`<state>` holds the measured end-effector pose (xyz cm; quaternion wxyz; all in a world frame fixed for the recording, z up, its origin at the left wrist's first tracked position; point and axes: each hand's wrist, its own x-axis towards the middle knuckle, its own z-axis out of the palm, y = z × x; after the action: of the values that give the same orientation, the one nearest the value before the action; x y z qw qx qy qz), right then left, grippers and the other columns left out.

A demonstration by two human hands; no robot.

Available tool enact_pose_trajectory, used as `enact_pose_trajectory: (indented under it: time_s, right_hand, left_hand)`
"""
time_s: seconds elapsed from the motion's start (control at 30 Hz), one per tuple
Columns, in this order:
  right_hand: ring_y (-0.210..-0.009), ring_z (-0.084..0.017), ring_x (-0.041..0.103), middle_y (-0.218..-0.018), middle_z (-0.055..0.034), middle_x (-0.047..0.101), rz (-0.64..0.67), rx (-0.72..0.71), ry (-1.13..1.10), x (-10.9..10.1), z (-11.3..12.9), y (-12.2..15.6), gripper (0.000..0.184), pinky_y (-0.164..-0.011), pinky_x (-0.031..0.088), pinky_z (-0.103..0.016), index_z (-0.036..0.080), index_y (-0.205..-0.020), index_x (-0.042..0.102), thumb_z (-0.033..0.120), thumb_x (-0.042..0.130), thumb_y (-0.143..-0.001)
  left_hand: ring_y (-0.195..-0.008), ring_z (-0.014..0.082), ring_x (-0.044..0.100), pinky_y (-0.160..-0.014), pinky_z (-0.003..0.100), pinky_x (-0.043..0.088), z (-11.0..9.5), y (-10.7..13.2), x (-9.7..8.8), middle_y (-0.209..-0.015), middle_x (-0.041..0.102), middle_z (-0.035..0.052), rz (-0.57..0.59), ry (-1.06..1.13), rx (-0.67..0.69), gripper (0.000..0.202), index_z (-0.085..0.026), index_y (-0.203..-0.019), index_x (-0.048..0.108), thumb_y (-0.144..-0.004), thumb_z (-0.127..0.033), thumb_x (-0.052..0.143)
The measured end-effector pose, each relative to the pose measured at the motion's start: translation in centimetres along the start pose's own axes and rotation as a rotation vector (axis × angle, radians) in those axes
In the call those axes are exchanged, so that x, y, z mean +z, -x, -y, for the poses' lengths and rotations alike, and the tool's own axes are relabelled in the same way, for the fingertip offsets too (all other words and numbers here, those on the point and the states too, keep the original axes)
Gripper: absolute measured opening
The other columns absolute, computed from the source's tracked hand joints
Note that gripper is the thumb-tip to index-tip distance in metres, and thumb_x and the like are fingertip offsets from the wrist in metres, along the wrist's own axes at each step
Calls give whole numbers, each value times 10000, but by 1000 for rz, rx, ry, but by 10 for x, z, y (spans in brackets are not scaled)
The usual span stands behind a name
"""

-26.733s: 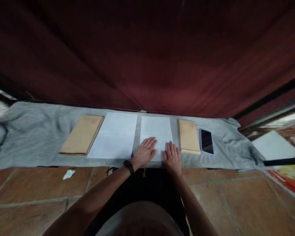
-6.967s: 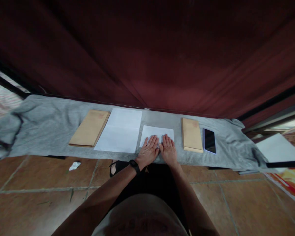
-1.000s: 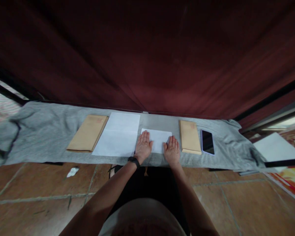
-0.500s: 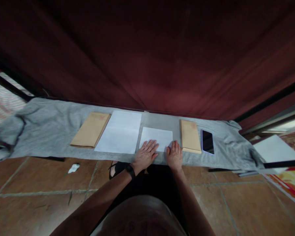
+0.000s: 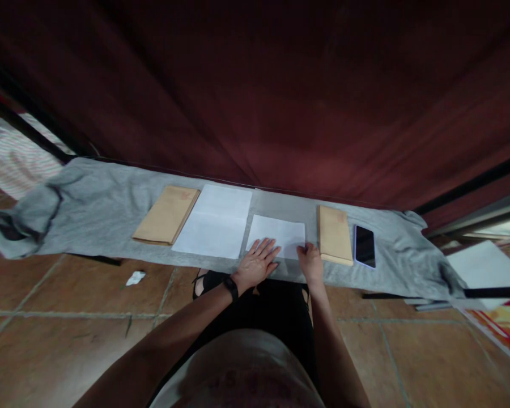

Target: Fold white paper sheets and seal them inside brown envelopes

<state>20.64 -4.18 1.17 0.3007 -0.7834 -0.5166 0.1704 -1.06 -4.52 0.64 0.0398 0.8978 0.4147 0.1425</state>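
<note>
We record one folded white sheet lying flat on the grey cloth, roughly at the middle of the row of things and directly ahead of the person. The left hand lies palm down with its fingers spread and straight, its fingertips resting on the near left part of that sheet; it grasps nothing. A black band sits on its wrist. The right hand is at the sheet's near right corner with its fingers curled in and touching the paper's edge; we cannot tell whether they actually pinch it. The two hands are apart, with bare paper between them. Just left of the folded sheet we note a larger white sheet, and touching that sheet's left edge a brown envelope, set at a slight angle. Just right of the folded sheet lies a second brown envelope, with a dark phone beside it, screen up. The cloth runs along the foot of a dark red curtain and is bunched at its left end. On the tiled floor near the cloth's front edge lies a small white scrap. At far right a white board shows partly
</note>
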Motion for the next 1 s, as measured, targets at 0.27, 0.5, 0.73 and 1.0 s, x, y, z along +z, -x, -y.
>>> enact_pose_trajectory:
  time_s: [0.27, 0.5, 0.73, 1.0]
  right_hand:
    - [-589, -158, 581, -585, 32, 572, 61, 35, -274, 3, -5, -4, 245, -546, 514, -262, 211, -721, 605, 426, 540, -818]
    - [-592, -148, 585, -652, 27, 589, 8, 39, -508, -2, 5, -12, 363, -483, 560, -264, 185, -807, 620, 543, 556, -815]
    - [-903, -212, 682, -1013, -85, 725, -264, -226, -374, -43, 39, -20, 405, -814, 595, -368, 171, -1114, 663, 486, 457, -965]
    - [-1196, -196, 627, -1273, -72, 697, 2, -674, 91, -23, 7, 24, 400, -1050, 494, -375, 216, -1274, 659, 172, 364, -1008]
  left_hand:
    - [-1500, 217, 301, -1257, 458, 201, 1, 2, 3, -1593, 389, 71, -26, 3, 31, 511, -214, -1494, 436, -1026, -421, 418]
    - [-1510, 206, 269, -1257, 428, 220, 1, 7, 2, -1597, 373, 94, -41, -1, 65, 534, -164, -1504, 403, -1030, -409, 417]
    - [-1514, 213, 265, -1256, 441, 245, 3, 7, -7, -1607, 363, 96, -83, 44, 33, 513, -153, -1515, 375, -1037, -339, 383]
    - [-1389, 224, 467, -1169, 453, 419, 9, 27, -2, -1369, 602, 94, -237, 238, -207, 355, -205, -1282, 572, -988, -182, 374]
